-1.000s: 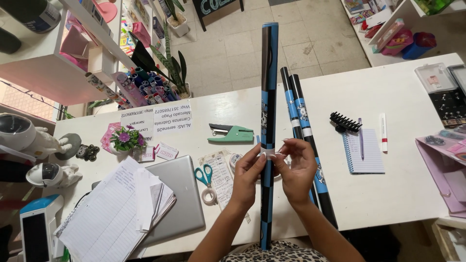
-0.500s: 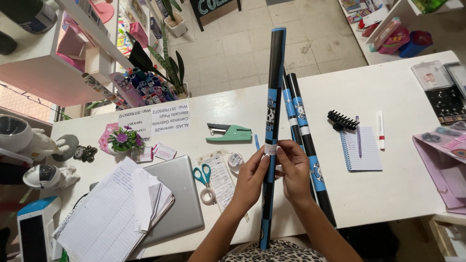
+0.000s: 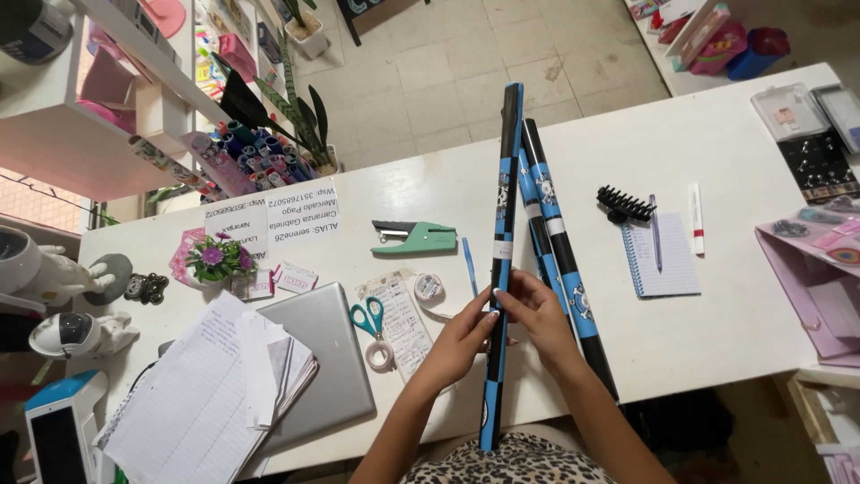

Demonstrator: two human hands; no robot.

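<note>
the roll [image 3: 503, 242] is now held lower along its length than a moment ago, upright over the table [image 3: 735, 296]. it is pinched between the left hand [image 3: 466, 336] and right hand [image 3: 530, 314], beside two more rolls [image 3: 560, 269], so smoothing seems underway.

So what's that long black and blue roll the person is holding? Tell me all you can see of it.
The long roll looks like rolled wrapping paper, thin and tube-shaped, black with bright blue bands and a small pale label near its middle. It runs almost straight away from the person, its near end past the white table's front edge, its far end past the back edge. The left hand and right hand pinch it around its middle. Two similar rolls lie beside it, on its right.
</note>
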